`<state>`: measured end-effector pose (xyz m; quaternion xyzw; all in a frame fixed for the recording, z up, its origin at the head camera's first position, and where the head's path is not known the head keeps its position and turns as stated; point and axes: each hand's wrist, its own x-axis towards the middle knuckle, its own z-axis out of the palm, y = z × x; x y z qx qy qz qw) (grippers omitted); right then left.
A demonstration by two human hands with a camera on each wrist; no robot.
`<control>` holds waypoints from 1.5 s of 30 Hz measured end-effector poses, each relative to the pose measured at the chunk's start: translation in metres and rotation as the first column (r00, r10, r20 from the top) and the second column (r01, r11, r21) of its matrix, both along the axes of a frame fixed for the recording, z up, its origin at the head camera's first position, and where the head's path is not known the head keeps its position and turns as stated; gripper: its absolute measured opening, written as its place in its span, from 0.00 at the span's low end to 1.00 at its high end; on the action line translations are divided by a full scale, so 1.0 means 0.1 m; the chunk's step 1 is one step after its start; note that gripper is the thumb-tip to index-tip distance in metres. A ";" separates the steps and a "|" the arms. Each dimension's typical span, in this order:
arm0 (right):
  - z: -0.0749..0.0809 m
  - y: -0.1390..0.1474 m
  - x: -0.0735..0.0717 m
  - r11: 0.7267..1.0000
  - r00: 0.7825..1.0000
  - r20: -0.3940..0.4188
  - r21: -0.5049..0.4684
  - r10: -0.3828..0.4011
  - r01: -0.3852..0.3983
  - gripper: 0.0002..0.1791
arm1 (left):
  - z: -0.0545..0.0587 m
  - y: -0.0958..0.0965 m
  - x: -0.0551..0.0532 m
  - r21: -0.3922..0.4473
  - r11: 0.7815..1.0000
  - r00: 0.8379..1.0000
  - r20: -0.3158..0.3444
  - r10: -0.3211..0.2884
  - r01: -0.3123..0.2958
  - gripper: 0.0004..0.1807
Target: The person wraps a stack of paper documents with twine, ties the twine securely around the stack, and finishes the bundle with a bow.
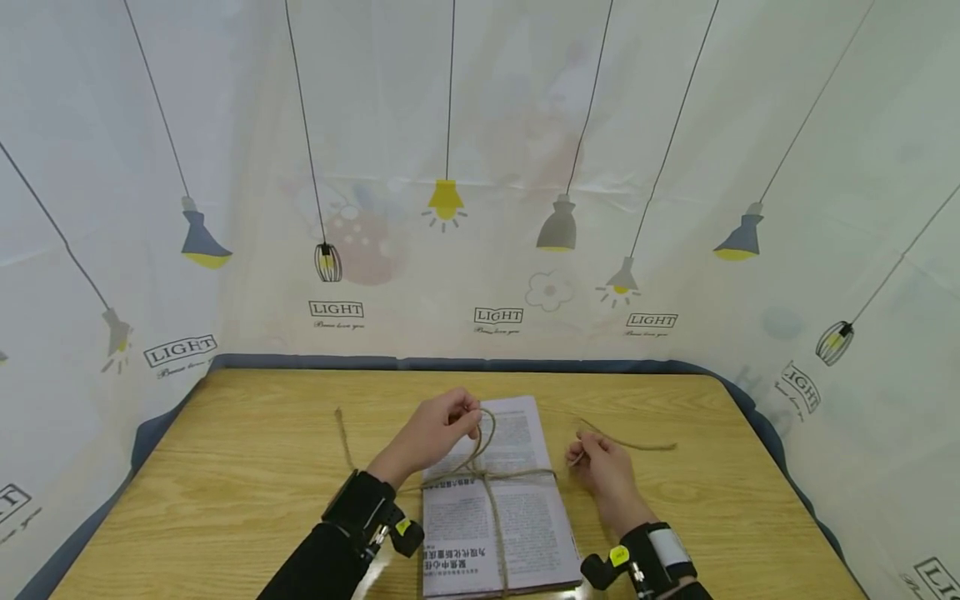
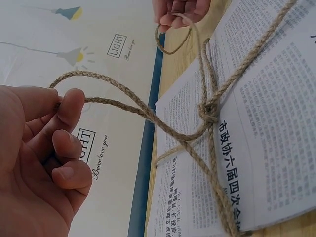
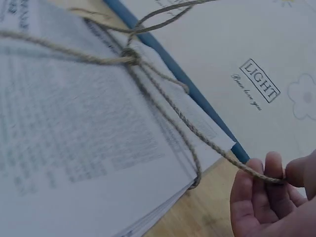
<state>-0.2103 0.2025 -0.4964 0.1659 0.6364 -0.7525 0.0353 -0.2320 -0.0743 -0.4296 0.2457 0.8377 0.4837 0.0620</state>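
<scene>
A stack of newspapers (image 1: pixel 528 533) lies on the table, bound crosswise with brown twine (image 2: pixel 249 54). Where the strands cross there is a knot (image 2: pixel 208 114). Above the upper part of the stack, my left hand (image 1: pixel 438 429) pinches a loop of the twine (image 2: pixel 116 83) between thumb and fingers. To the right of the stack, my right hand (image 1: pixel 603 475) pinches another strand (image 3: pixel 212 143) running out from the knot. The loop stands raised off the paper. How the strands pass within the knot is too fine to tell.
A wood-grain table (image 1: pixel 247 483) bears the stack. One loose twine end (image 1: pixel 342 433) lies left of my left hand, another (image 1: pixel 645 447) beyond my right hand. A white curtain printed with lamps (image 1: pixel 420 292) hangs behind the table's blue-edged far side.
</scene>
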 end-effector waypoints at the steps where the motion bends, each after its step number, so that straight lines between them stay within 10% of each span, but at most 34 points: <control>1: 0.01 0.01 -0.01 0.999 1.000 0.001 -0.039 -0.007 0.007 0.24 | 0.00 0.00 0.00 0.001 1.000 1.000 0.000 0.000 0.000 0.07; 14: 0.15 0.04 -0.09 0.946 0.995 -0.044 -0.315 -0.094 0.075 0.12 | -0.02 -0.01 0.01 0.007 1.000 1.000 0.007 -0.012 0.012 0.09; 22: 0.15 -0.07 -0.13 0.999 0.995 -0.084 -0.030 -0.045 0.042 0.22 | 0.00 -0.01 0.01 -0.003 1.000 1.000 0.009 -0.006 0.006 0.08; 29: 0.18 -0.29 -0.21 0.976 0.984 -0.167 0.217 0.053 -0.015 0.18 | 0.02 -0.02 -0.01 -0.025 1.000 1.000 0.001 -0.015 0.015 0.07; 35: 0.18 -0.54 -0.24 0.883 0.937 -0.244 0.454 0.250 -0.118 0.11 | 0.05 -0.04 -0.02 -0.027 0.999 1.000 0.008 -0.028 0.028 0.10; 45: 0.07 -0.81 -0.19 0.588 0.723 -0.341 0.801 0.601 -0.110 0.07 | 0.07 -0.08 -0.01 -0.021 0.999 1.000 0.005 -0.030 0.030 0.10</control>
